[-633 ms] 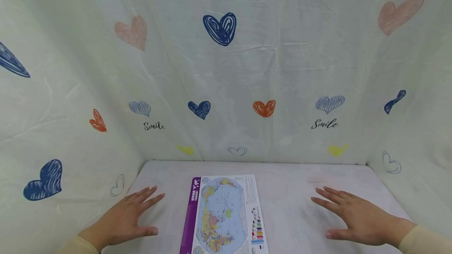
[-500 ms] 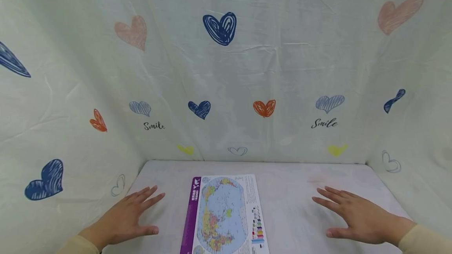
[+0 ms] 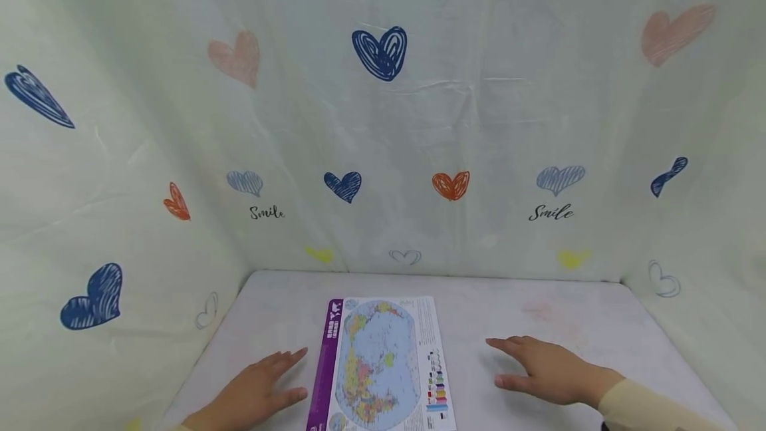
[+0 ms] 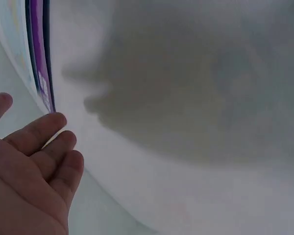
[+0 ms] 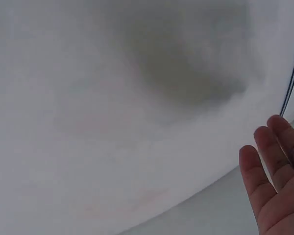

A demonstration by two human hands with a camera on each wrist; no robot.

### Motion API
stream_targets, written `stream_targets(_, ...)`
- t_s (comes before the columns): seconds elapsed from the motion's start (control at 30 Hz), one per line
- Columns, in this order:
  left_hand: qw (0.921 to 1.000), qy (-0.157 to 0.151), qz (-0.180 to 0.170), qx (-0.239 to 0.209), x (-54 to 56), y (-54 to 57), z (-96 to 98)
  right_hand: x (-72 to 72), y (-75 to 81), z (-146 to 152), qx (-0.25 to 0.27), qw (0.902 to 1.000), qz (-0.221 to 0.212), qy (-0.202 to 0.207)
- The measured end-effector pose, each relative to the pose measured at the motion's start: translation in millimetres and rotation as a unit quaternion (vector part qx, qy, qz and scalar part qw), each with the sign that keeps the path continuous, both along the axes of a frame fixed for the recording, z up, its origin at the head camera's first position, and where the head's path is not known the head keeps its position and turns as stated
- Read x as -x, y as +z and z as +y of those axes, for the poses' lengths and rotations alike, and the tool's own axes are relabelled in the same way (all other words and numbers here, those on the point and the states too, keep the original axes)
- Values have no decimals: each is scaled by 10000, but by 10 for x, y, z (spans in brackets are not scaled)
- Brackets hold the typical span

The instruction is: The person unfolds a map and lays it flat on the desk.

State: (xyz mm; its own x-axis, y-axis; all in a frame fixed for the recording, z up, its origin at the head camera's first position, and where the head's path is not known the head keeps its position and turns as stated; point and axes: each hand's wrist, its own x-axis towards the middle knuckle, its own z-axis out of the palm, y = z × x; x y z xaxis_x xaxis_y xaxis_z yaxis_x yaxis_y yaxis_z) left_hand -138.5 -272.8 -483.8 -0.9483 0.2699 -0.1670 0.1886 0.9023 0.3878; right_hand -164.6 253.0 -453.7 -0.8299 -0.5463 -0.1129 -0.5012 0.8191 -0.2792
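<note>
A world map sheet [image 3: 383, 364] with a purple band along its left side lies flat on the white table, turned sideways in the head view. My left hand [image 3: 254, 388] hovers just left of the purple band, thumb and fingers extended toward it and holding nothing. On the other side, my right hand [image 3: 547, 371] is held a little away from the map's right edge, fingers reaching inward and also without anything in them. In the left wrist view, the fingers [image 4: 44, 132] appear near the map's purple edge [image 4: 39, 54]. The right wrist view shows the fingers [image 5: 272, 156] over the table.
The white table [image 3: 574, 311] ends at a pale cloth backdrop [image 3: 514, 118] printed with hearts and the word Smile. Cloth also hangs along the left and right sides. Shadows of the hands fall on the tabletop.
Both hands have moved inward toward the map, the left one rightward and the right one leftward. The head view has shifted slightly. The map stays in place on the table.
</note>
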Motion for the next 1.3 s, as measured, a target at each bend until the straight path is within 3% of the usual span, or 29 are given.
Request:
stream_targets(0.1,9995,-27,-182,-265,-7,-150,164,97,-173,-311,162,9993,-302,-178)
stream_targets(0.2,9984,31,-277,-496,-4,-220,297,150,-335,-572,355,9981,-417,-272)
stream_targets(0.43,9904,180,-152,-1365,78,-206,476,152,-513,-873,1080,9927,-529,-60)
stream_targets(0.57,9821,598,-158,-1781,161,-218,497,145,-526,-929,1463,9871,-649,-100)
stream_targets(0.63,9765,809,-110,-1995,188,-232,480,151,-532,-949,1771,9812,-749,-177)
stream_targets(0.77,9622,983,-65,-2539,223,-264,433,184,-559,-984,2639,9560,-1175,-504)
stream_targets(0.87,9540,893,-269,-2850,247,-276,409,228,-585,-996,3170,9335,-1530,-688)
stream_targets(0.97,9466,776,-569,-3078,268,-279,399,267,-610,-991,3401,9196,-1834,-706)
stream_targets(1.13,9405,770,-880,-3191,287,-299,407,299,-631,-983,3466,9109,-2131,-693)
stream_targets(1.3,9419,767,-842,-3160,295,-308,408,319,-635,-976,3497,9074,-2200,-766)
